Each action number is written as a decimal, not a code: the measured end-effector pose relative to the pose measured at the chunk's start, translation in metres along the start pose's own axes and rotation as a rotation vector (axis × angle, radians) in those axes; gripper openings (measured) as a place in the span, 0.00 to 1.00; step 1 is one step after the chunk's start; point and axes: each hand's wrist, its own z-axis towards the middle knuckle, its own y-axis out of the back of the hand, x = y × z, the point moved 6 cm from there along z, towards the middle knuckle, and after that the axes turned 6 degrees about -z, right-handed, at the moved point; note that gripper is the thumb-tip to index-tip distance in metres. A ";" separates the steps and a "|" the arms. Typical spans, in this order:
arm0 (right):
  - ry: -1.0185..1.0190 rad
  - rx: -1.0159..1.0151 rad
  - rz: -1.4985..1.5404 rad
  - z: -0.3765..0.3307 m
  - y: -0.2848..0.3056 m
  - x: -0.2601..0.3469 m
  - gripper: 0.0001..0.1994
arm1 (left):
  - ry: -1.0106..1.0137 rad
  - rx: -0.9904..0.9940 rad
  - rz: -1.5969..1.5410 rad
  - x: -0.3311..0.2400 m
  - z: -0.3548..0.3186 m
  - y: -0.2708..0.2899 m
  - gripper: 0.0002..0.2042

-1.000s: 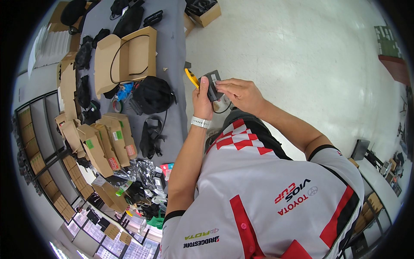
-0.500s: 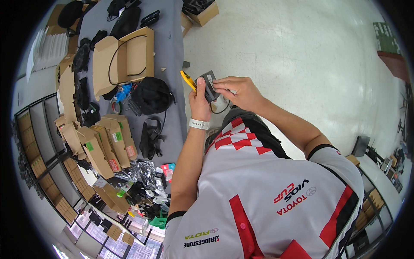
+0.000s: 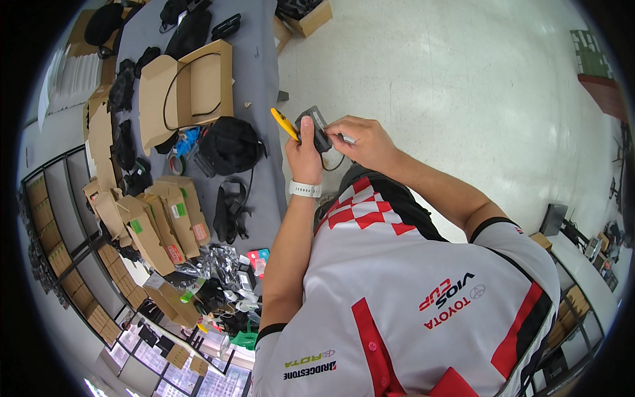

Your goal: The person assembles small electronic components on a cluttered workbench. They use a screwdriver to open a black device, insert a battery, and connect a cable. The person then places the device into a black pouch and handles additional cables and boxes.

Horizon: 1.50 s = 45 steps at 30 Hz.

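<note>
My left hand (image 3: 303, 144), with a white band on its wrist, is closed around a small dark grey box-shaped device (image 3: 313, 126) and a yellow-handled tool (image 3: 284, 124) that sticks out to the left. My right hand (image 3: 362, 137) pinches a small pale part (image 3: 348, 139) at the device's right side. A thin black cable (image 3: 332, 164) loops down below the two hands. Both hands are raised over the edge of the grey table (image 3: 263, 73), in front of my red, white and black shirt.
On the table lie an open cardboard box with a black cable (image 3: 192, 86), a black pouch (image 3: 228, 145), black straps (image 3: 228, 210), several small cardboard boxes (image 3: 159, 225) and crumpled plastic bags (image 3: 218, 264). Shelving (image 3: 59, 225) stands at left. Pale floor (image 3: 430, 73) spreads right.
Both hands have drifted slightly up and left with the device. My right fingers have shifted a little on its side. The grip stays the same.
</note>
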 end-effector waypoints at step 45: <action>0.338 0.059 -0.209 -0.002 -0.006 0.018 0.09 | 0.424 0.237 -0.394 -0.006 -0.015 -0.002 0.27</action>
